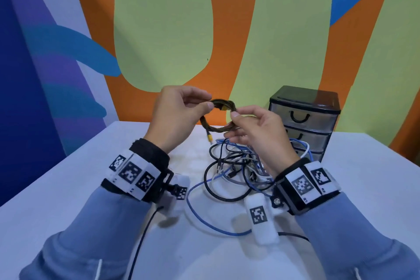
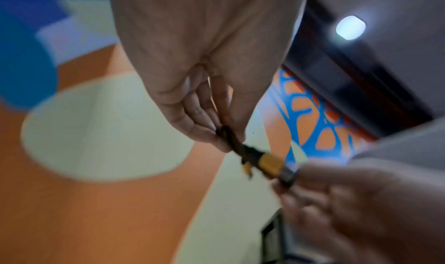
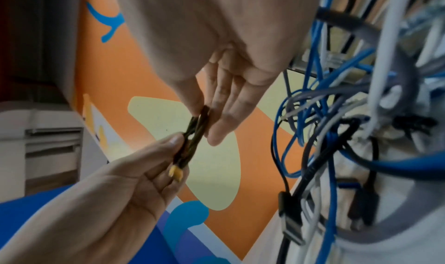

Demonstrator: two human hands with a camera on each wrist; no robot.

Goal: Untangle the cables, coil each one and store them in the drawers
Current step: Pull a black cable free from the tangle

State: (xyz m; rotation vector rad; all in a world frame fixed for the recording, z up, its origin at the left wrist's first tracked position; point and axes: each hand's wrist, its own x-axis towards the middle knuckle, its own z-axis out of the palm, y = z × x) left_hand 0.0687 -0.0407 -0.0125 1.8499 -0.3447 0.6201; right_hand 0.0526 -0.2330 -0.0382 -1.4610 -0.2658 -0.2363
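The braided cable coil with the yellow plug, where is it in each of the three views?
Head: braided cable coil centre, raised between both hands.
Left wrist: centre-right, below left hand; yellow plug points lower right.
Right wrist: centre-left, edge-on, under right hand.
Shared landmark: yellow plug.

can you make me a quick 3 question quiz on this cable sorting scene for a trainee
1. True or false: the braided cable lies flat on the table.
2. Which hands hold that cable? A. left only B. right only C. both
3. Fill in: the drawer unit stands on the table behind the ____ of loose cables.

Key
1. False. It is held in the air as a small coil, with one yellow plug hanging down.
2. C. The left hand and the right hand each pinch the coil at its upper part.
3. Tangle. The tangle of blue, black and white cables lies below the hands, in front of the drawers, which all look closed.
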